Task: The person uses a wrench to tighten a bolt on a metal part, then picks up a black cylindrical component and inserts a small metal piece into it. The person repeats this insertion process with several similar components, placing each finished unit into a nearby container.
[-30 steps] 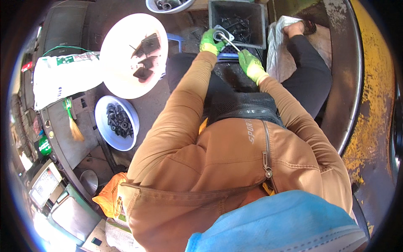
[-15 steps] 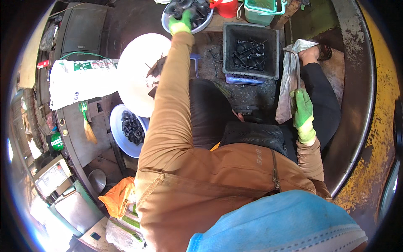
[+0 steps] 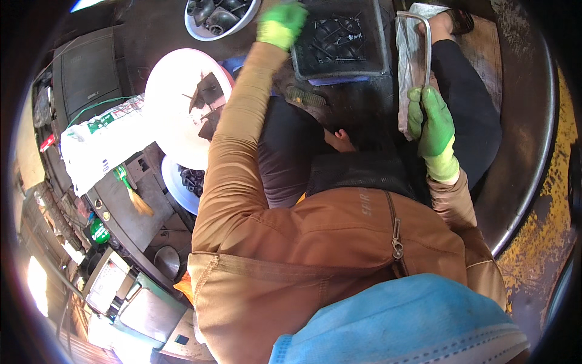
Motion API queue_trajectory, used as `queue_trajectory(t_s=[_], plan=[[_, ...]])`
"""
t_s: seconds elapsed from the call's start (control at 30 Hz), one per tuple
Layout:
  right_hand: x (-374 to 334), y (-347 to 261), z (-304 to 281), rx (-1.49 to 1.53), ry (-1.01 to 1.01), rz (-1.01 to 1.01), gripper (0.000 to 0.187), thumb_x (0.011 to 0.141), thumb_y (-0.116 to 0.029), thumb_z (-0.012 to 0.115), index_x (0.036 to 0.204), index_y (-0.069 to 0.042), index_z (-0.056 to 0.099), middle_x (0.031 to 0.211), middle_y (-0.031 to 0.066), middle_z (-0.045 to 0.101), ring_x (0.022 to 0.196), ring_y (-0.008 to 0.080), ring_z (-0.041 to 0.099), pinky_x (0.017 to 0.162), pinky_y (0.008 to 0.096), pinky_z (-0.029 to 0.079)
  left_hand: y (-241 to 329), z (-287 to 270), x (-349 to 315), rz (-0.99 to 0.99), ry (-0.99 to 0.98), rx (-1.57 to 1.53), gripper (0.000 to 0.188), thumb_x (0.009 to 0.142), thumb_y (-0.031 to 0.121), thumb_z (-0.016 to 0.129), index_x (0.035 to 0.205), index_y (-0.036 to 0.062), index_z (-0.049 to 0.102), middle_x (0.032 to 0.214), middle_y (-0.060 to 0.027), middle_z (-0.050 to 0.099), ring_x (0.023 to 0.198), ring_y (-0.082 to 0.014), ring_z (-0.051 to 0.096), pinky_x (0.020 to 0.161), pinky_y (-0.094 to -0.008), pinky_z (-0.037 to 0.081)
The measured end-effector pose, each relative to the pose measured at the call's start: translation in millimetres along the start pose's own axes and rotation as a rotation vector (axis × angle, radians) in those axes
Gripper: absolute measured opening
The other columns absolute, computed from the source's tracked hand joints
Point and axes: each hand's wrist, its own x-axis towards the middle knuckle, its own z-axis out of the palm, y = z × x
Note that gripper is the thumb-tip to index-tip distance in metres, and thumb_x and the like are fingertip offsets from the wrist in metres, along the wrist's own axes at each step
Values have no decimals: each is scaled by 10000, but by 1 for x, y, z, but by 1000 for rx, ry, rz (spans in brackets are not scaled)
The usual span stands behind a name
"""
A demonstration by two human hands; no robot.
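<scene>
My right hand (image 3: 435, 124), in a green glove with a yellow cuff, is closed around the lower end of a metal rod (image 3: 428, 51). The rod stands up from the fist and bends over to the left at its top. My left hand (image 3: 282, 25), gloved alike, is stretched far forward, between a pale bowl of black parts (image 3: 223, 22) and a dark crate (image 3: 382, 48). Motion smears its fingers, so whether it holds anything is hidden. Inside the crate lie several black pieces with thin pins (image 3: 337, 39).
At left a large white basin (image 3: 162, 115) holds dark flat pieces. Partly behind my left sleeve, a smaller bowl (image 3: 176, 191) contains black parts. A white sack (image 3: 97, 145) and a brush (image 3: 136, 194) lie farther left. A curved metal edge (image 3: 539, 164) runs along my right.
My left hand has left the bowl of black parts and moved right toward the crate. My right hand still grips the rod, slightly higher in view. The whole view has shifted.
</scene>
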Motion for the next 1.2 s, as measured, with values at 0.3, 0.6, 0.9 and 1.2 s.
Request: queue_trajectory(t_s=[0.3, 0.6, 0.9, 1.2], plan=[[8, 7, 15, 139, 37, 248, 285, 1006, -358, 499, 1000, -102, 623, 684, -62, 490, 547, 46, 412, 483, 193, 326, 40, 139, 12, -597, -844, 290, 335, 879, 251, 572, 1109, 54, 715, 1156, -190, 681, 1076, -356, 657, 914, -456, 516], [14, 20, 10, 27, 23, 205, 225, 1017, -280, 490, 977, -97, 614, 711, -52, 485, 557, 32, 386, 496, 183, 304, 45, 63, 1, -773, -240, -421, 461, 854, 256, 690, 1243, 14, 635, 1163, -186, 677, 1020, -281, 668, 854, -381, 534], [75, 109, 51, -1051, -174, -343, 376, 1005, -354, 384, 1120, -63, 592, 1175, 223, 620, 1084, 435, 577, 906, 493, 461, 60, -25, -117, -1217, -108, -1039, 329, 883, 289, 690, 1086, 31, 693, 925, -79, 690, 712, -182, 659, 610, -278, 514], [74, 123, 68, -1266, -170, -207, 437, 1011, -413, 360, 1162, -79, 600, 1167, 233, 637, 1101, 449, 581, 937, 496, 451, 73, 25, -121, -712, -84, -8, 892, 620, 460, 865, 1380, 160, 506, 1440, -186, 467, 1360, -375, 397, 1114, -427, 370]])
